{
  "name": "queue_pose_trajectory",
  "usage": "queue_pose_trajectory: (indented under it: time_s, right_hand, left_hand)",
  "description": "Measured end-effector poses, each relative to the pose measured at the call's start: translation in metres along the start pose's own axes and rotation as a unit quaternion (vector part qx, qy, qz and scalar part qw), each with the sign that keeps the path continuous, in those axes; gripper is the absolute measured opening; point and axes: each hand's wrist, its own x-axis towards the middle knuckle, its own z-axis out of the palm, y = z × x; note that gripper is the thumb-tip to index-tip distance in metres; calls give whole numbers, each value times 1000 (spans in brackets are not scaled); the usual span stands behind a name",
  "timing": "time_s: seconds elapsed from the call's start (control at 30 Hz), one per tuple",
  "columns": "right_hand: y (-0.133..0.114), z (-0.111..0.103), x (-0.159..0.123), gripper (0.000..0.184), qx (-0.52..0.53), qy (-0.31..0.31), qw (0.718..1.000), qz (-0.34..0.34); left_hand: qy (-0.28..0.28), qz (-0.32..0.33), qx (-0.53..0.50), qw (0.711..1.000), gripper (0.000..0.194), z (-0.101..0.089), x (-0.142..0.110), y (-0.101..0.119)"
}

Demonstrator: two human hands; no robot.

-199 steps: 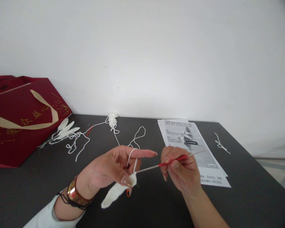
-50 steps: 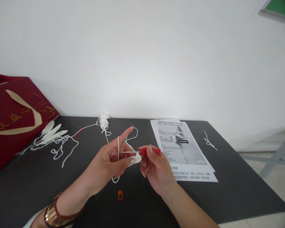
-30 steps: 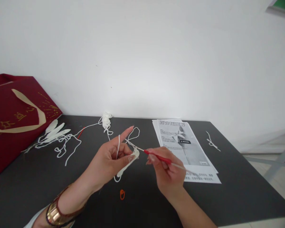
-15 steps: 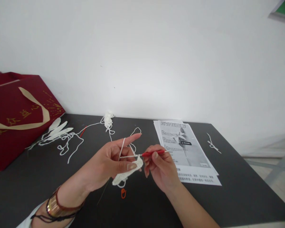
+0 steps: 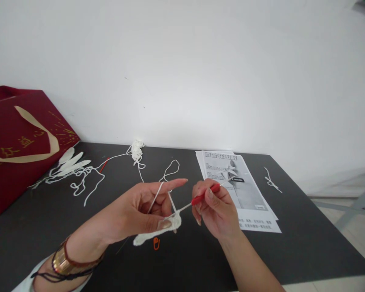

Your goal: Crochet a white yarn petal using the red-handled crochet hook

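Observation:
Between thumb and fingers, my left hand (image 5: 149,207) pinches a narrow white crocheted piece (image 5: 149,236), its index finger stretched out with white yarn (image 5: 155,196) looped over it. My right hand (image 5: 217,209) is closed around the red grip of a crochet hook (image 5: 197,199). The hook's thin metal shaft points down and left, meeting the upper edge of the piece by my left thumb. Exactly which stitch the tip is in is too small to tell. Just below the piece lies an orange stitch marker (image 5: 156,243) on the table.
A dark red gift bag (image 5: 21,134) stands at the left, beside white crocheted petals (image 5: 74,164) and a second red tool (image 5: 104,164). A small yarn bundle (image 5: 136,151) lies near the wall. Printed sheets (image 5: 255,219) and a short tied yarn (image 5: 272,182) are on the right.
The crochet hook has tilted, its grip now higher to the right and its shaft slanting down into the piece. My right hand has moved slightly right. The view has shifted a little.

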Motion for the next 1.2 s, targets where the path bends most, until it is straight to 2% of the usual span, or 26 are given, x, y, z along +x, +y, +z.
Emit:
queue_pose_trajectory:
  time_s: [0.37, 0.83, 1.2]
  right_hand:
    - [-2, -1, -1, 20, -1, -3, 1000, 6]
    - [-19, -7, -5, 18, -128, -24, 988, -82]
    - [-21, -9, -7, 15, -145, -28, 984, -104]
  left_hand:
    - [-1, -13, 30, 999, 65, 3, -3, 2]
    - [3, -11, 88, 996, 63, 5, -3, 5]
    - [-8, -6, 90, 996, 62, 2, -4, 2]
